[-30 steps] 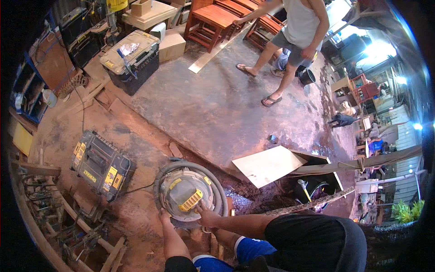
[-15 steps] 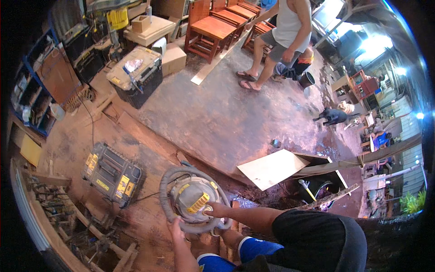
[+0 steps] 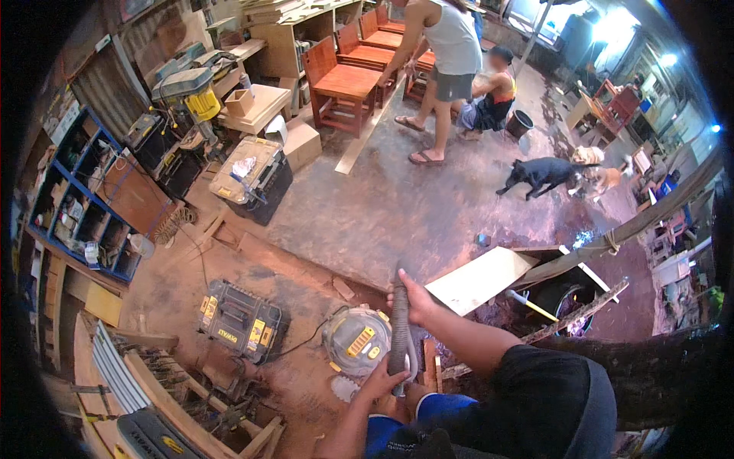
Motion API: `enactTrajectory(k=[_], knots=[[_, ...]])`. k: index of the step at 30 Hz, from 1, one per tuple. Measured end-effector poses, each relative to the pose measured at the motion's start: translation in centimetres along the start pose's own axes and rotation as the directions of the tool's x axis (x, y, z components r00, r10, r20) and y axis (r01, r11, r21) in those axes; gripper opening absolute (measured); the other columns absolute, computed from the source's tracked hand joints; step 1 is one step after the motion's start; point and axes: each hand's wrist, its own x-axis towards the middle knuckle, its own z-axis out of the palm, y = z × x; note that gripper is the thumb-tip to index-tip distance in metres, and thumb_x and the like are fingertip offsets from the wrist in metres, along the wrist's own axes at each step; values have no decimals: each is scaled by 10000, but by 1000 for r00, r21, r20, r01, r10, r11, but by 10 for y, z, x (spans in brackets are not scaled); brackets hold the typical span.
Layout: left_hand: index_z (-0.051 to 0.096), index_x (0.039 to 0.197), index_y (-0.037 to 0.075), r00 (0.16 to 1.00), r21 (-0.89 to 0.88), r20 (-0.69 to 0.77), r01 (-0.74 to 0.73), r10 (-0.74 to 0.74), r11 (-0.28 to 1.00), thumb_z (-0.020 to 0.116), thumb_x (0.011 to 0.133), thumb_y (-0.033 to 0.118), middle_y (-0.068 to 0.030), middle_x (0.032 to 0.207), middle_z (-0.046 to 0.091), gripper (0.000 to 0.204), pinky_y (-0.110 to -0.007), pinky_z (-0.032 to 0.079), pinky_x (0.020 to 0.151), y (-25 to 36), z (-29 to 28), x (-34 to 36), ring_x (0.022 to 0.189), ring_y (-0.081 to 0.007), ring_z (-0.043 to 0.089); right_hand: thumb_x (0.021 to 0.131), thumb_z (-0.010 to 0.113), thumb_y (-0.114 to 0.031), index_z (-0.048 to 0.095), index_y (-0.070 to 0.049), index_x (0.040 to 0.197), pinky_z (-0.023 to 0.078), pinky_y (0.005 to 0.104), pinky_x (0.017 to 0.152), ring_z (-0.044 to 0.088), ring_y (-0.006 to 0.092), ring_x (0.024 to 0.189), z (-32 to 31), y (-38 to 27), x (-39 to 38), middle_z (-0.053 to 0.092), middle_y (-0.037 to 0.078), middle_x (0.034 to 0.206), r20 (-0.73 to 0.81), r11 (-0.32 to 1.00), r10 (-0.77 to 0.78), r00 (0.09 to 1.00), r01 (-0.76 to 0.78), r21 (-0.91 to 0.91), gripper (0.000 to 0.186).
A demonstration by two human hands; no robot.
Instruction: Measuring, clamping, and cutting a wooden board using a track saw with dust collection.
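A round grey shop vacuum (image 3: 353, 342) with a yellow-marked top stands on the dusty floor before my knees. Its ribbed grey hose (image 3: 399, 321) rises beside it, off the body of the machine, in a nearly straight length. High on the hose, near its dark end, my right hand (image 3: 415, 300) is closed round it. Lower down my left hand (image 3: 380, 382) grips the same hose, close to my knees. Part of the hose's lower run is hidden by my hands and legs.
A black-and-yellow tool case (image 3: 243, 321) lies left of the vacuum, a cable between them. Right of my hands are a pale board (image 3: 483, 281) and a hammer (image 3: 533, 304). Ahead, a person (image 3: 451, 46) bends by red wooden chairs (image 3: 342, 80); another crouches. A black dog (image 3: 539, 174) walks at right.
The hose, earlier coiled round the vacuum, is now off it and held up. My right hand has gone from the vacuum's top to the hose. The standing person has bent toward the chairs.
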Motion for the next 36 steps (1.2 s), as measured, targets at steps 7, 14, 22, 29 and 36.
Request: enactTrajectory(k=[7,14,22,29,36], knots=[[411,1345,3,871,-259,453,-75,190,963,672,761,596,-128,1268,519,873,-336,379,997,66,24,25,1183,-215,475,906,570,-389,499,-63,919,507,372,568,574,218,608,15,-30,-119,567,84,743,56,971,-196,979,202,-126,333],[444,1249,21,822,-172,563,16,85,985,840,655,359,-25,871,586,790,-346,475,811,140,55,13,884,-155,587,919,539,-411,501,-76,962,503,377,656,575,232,720,7,-99,-167,552,85,855,-109,808,-514,851,523,269,340],[551,1199,7,960,295,36,-275,277,915,791,713,212,-80,1019,643,580,-320,469,863,254,9,-40,946,-159,595,952,412,-511,541,-43,1099,372,461,996,502,286,1087,-22,-160,-194,579,121,1089,-41,762,-605,795,594,257,507],[544,1169,2,921,396,162,-389,354,832,769,725,196,-99,970,645,535,-310,476,826,362,55,-33,926,-150,594,878,606,-386,543,-68,1160,412,442,979,521,292,1129,58,-100,-217,564,118,1198,588,801,-413,695,585,-130,430],[538,1180,16,907,437,349,-381,236,815,788,698,187,-96,950,641,569,-315,485,799,295,22,-35,891,-146,603,915,441,-578,536,-65,1104,424,463,924,557,319,986,32,-206,-273,583,120,1051,364,555,-825,433,742,376,555]])
